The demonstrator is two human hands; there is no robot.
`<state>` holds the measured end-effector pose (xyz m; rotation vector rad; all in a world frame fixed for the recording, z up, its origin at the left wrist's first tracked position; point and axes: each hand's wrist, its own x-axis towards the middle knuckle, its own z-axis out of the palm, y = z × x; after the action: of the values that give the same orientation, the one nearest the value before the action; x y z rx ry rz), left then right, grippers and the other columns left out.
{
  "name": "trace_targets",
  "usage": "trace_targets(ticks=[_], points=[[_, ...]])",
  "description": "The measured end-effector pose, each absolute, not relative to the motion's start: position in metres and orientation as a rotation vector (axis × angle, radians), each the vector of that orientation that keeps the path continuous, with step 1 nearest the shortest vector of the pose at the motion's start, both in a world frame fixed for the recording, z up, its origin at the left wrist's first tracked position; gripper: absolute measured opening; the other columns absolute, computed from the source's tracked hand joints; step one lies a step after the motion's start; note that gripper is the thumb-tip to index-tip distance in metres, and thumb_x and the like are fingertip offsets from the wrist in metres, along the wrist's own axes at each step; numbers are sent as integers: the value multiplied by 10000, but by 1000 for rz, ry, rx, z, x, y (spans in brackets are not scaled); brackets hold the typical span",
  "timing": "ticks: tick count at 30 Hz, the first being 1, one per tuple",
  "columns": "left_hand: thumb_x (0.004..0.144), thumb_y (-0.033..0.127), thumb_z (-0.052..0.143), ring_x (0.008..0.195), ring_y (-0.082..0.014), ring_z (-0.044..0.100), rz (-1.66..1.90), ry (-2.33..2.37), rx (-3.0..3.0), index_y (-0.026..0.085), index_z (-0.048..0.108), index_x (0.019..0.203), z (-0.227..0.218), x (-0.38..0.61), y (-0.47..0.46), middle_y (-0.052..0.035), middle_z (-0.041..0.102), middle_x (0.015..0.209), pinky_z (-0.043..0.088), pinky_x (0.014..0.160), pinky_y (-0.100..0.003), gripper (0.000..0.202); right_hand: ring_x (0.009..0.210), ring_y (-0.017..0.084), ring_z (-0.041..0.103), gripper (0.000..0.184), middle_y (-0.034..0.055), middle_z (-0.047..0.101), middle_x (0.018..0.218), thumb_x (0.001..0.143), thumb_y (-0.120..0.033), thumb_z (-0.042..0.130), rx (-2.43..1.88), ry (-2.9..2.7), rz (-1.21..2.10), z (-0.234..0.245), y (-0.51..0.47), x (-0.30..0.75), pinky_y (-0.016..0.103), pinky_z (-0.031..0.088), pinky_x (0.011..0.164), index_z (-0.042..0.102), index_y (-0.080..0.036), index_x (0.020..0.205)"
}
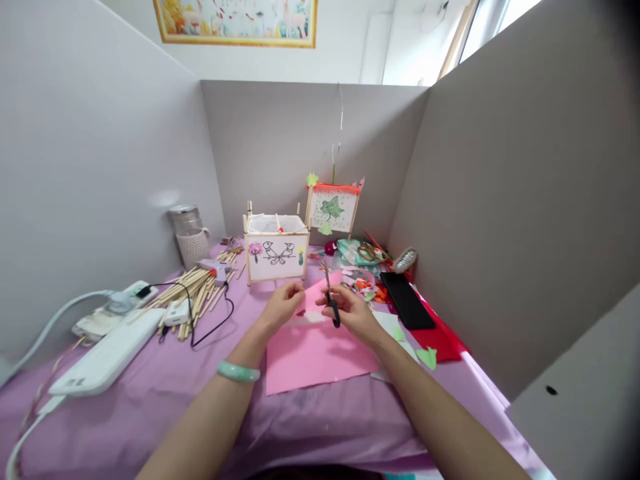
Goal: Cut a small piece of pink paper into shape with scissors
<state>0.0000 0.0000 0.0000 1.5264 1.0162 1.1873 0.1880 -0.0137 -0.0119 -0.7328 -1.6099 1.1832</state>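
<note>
My right hand (pixel 353 310) is closed around the black handles of a pair of scissors (pixel 330 297), blades pointing up and away from me. My left hand (pixel 285 301), a green bangle on its wrist, pinches a small piece of pink paper just left of the blades. Both hands hover over a large pink paper sheet (pixel 315 353) lying on the purple tablecloth (pixel 150 413). Right behind the hands stands a square paper lantern (pixel 276 250) on a stick frame, with a butterfly drawing on its front.
A second lantern (pixel 333 208) with a green leaf stands further back. Wooden sticks (pixel 193 293), a glue gun (pixel 215 268), power strips (pixel 107 357) and cables lie left. Paper scraps, tape rolls, a black phone (pixel 406 300) and red paper (pixel 440 337) lie right. Grey partitions enclose the table.
</note>
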Motion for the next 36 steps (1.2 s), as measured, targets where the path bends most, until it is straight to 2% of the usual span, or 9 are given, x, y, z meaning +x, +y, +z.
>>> trace_targets(ticks=[3,7,11,15,21,23,28,33,36], points=[[699,197,498,496,-121,586,1106,1021,1511,175,447,694,-1,1,-2,63,484,560,465,519,-249,57,876,179,625,435,65,659,949,706,-330,721,-743,-1634,1188,-10,-18,185,315,491,721,548,-208,1086],[700,195,523,471,-115,571,1057,970,1559,174,455,716,-4,-2,0,63,495,545,458,507,-244,74,863,171,619,440,62,656,940,705,-327,715,-744,-1655,1189,-9,-19,183,305,489,717,549,-205,1094],[685,199,559,496,-103,563,1179,905,1448,168,467,734,-3,-9,3,26,581,632,473,540,-252,109,692,126,590,424,24,639,811,698,-320,705,-761,-1653,1214,-7,-19,186,263,467,621,562,-182,1073],[672,237,612,521,-92,549,1253,933,1345,153,517,808,3,-16,3,-31,656,767,493,579,-270,186,540,83,490,376,-26,561,653,692,-323,697,-870,-1804,1262,-1,-18,200,214,377,501,598,-156,1015],[717,465,640,495,-89,504,1249,963,1357,120,616,874,5,-19,4,-7,595,628,459,537,-248,380,563,83,421,322,-46,468,634,693,-342,699,-993,-2001,1058,4,-18,218,205,317,498,629,-171,956],[720,497,637,487,-93,500,1231,940,1376,116,623,881,3,-19,5,3,570,579,447,528,-244,415,554,83,405,333,-52,447,620,688,-355,703,-1009,-2048,1039,4,-19,217,203,305,489,629,-170,954],[753,484,614,490,-107,516,1199,875,1466,109,615,827,3,-19,3,-11,577,549,428,520,-241,382,563,89,416,350,-48,463,632,688,-378,712,-1043,-2092,958,1,-21,212,204,313,497,619,-168,952],[755,465,616,580,-122,558,1174,861,1493,114,636,835,4,-19,1,-55,643,720,448,592,-260,360,556,93,420,374,-48,475,622,696,-422,707,-1034,-2145,865,-3,-20,211,203,312,498,626,-171,960],[758,450,618,613,-126,559,1161,872,1520,116,650,795,3,-19,1,-52,640,710,439,611,-252,338,569,94,417,376,-44,492,638,702,-430,704,-1020,-2170,758,-5,-21,209,204,316,517,635,-177,971]])
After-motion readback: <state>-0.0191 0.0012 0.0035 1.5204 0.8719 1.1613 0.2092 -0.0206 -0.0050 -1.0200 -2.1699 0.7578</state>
